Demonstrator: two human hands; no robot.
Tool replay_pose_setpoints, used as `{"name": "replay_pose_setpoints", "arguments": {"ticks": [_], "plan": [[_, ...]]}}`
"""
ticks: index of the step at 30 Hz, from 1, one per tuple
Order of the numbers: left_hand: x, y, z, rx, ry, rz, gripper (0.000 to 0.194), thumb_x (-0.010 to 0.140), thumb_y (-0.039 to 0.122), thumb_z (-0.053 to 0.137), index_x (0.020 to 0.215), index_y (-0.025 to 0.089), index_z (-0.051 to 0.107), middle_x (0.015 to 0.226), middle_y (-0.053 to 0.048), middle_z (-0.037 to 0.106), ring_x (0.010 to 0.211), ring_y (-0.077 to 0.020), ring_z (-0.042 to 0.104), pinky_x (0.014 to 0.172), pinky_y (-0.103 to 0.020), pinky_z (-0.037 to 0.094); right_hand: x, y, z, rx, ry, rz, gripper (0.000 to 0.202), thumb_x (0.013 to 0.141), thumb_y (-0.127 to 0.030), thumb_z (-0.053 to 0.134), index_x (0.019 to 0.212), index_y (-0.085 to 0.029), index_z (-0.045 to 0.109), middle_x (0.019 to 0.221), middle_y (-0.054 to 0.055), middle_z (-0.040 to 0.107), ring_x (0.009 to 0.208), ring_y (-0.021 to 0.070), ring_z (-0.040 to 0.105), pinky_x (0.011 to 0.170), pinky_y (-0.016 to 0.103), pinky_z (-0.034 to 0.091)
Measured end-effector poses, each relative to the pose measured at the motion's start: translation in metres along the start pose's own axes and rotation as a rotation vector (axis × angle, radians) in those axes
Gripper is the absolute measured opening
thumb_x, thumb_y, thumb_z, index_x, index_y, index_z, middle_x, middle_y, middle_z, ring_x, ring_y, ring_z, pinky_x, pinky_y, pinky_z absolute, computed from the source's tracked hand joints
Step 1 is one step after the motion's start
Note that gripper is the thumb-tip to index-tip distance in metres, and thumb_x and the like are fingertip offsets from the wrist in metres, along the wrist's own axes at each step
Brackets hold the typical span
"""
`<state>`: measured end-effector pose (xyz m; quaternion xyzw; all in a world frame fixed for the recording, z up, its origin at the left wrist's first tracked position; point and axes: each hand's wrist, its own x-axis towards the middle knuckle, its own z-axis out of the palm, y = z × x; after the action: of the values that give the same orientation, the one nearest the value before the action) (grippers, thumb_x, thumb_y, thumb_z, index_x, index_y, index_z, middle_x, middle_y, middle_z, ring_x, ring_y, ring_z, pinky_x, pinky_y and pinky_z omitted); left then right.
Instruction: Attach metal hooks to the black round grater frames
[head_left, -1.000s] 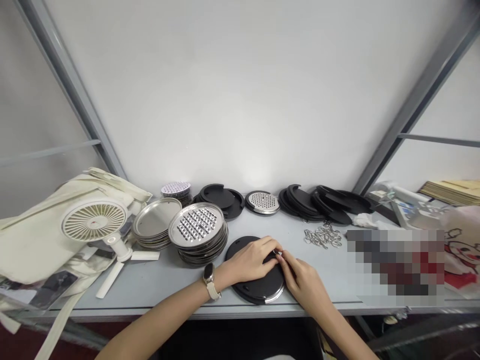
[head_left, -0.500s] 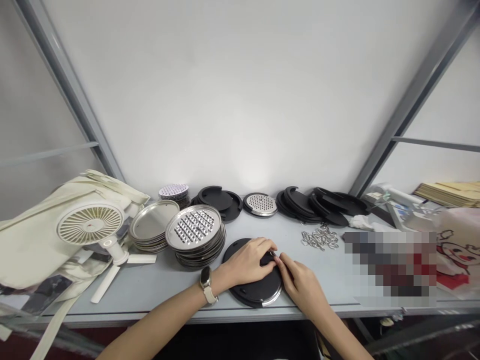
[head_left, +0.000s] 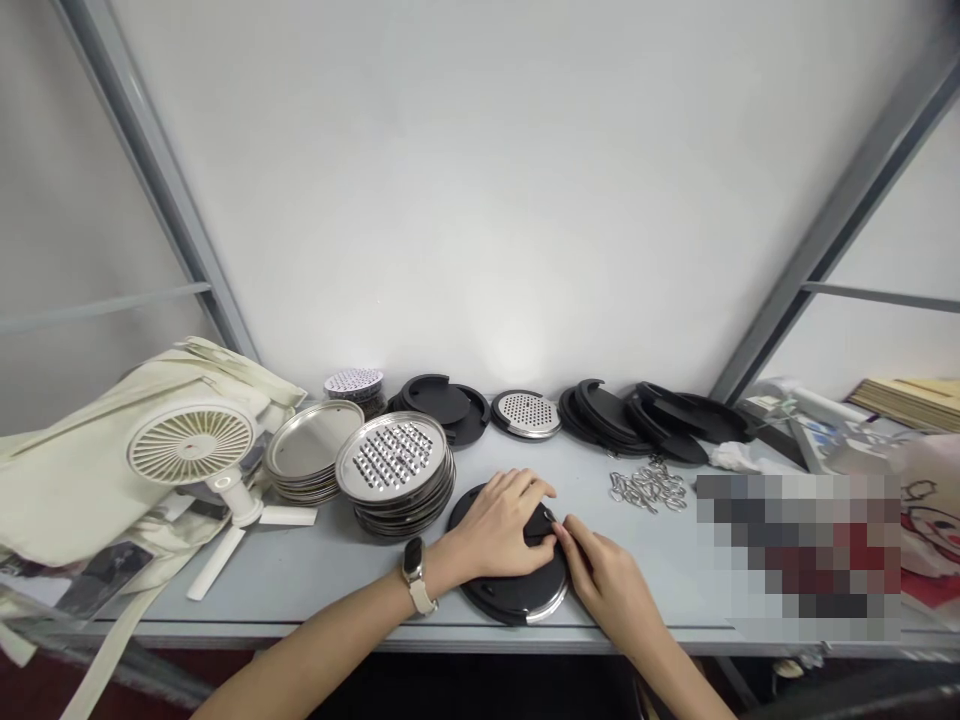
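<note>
A round black plastic grater holder lies on the table in front of me, and a silver metal edge shows at its lower right rim. Across its top rests my left hand, fingers bent over it and thumb tip near the right side. My right hand pinches a small dark, shiny piece at the holder's right edge; fingertips partly hide it. To the right lies a pile of bent metal wire loops.
Stacked metal grater plates and plain-faced metal discs stand left, beside a white fan and cream bag. Along the wall are black holders and a holder with a perforated plate. A pixelated area covers the right.
The view has shifted slightly. Both hands stay at the black holder, and the left fingers have lifted and spread a little, showing more of the small piece at the right fingertips.
</note>
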<state>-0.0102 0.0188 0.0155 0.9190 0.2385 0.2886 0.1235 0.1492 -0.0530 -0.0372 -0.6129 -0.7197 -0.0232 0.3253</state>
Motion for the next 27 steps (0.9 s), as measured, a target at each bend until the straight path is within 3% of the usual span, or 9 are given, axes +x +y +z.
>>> {"name": "replay_pose_setpoints", "arguments": {"ticks": [9, 27], "plan": [[0.0007, -0.0017, -0.0002, -0.004, -0.058, 0.064, 0.022, 0.08, 0.02, 0.053, 0.102, 0.018, 0.053, 0.097, -0.006, 0.061, 0.095, -0.0212, 0.054, 0.091, -0.036, 0.039, -0.0005, 0.0009, 0.0004, -0.013, 0.006, -0.007, 0.029, 0.098, -0.033, 0.03, 0.081, -0.021, 0.05, 0.055, 0.001, 0.055, 0.048, 0.0155, 0.056, 0.047, 0.022, 0.038], [0.0025, -0.0032, 0.0009, -0.083, -0.081, 0.068, 0.018, 0.081, 0.016, 0.055, 0.1, 0.019, 0.054, 0.098, -0.004, 0.063, 0.097, -0.0187, 0.057, 0.091, -0.034, 0.04, 0.0005, -0.0013, -0.0024, 0.013, 0.016, -0.01, 0.028, 0.097, -0.03, 0.029, 0.082, -0.02, 0.05, 0.055, 0.0, 0.055, 0.047, 0.0145, 0.054, 0.047, 0.022, 0.037]]}}
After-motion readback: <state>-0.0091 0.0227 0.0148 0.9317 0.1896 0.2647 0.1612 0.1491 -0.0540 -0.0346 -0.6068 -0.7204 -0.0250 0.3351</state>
